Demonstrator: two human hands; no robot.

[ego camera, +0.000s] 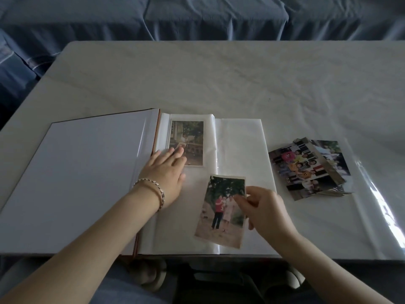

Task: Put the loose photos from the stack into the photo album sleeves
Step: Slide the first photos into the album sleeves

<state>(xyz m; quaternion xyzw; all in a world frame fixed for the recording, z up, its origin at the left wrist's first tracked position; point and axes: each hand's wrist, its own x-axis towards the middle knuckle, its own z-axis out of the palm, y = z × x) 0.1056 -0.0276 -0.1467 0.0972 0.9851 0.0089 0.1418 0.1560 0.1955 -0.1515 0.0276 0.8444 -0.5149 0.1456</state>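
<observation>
A pale, marble-patterned table top [219,73] stretches wide and bare beyond the work, its far edge meeting a blue draped sofa cover [197,16]. A large open photo album [76,183] with white glossy pages lies flush along the table's near edge, and its left page reaches close to the table's left edge. To the right of the album, a clear plastic film sheet [372,205] spreads over the table and catches glare near the right edge. On it, well apart from both hands, sits the slightly fanned stack of loose colour photos [306,170]. The left hand [163,174], with a silver chain bracelet [153,189] at the wrist, reaches in from the lower left and lies flat on the right page just beside the spine. Its fingers are straight, and their tips touch the lower left corner of a faded upright mounted photo [188,137] at the top of that page. The right hand [265,211] comes in from the lower right, thumb and curled fingers pinching the right edge of a single worn print [221,213] showing people standing under trees. That print is tilted, its top leaning right, over the lower half of the right page, below the mounted photo and between the two hands. Whether it rests fully on the page I cannot tell.
</observation>
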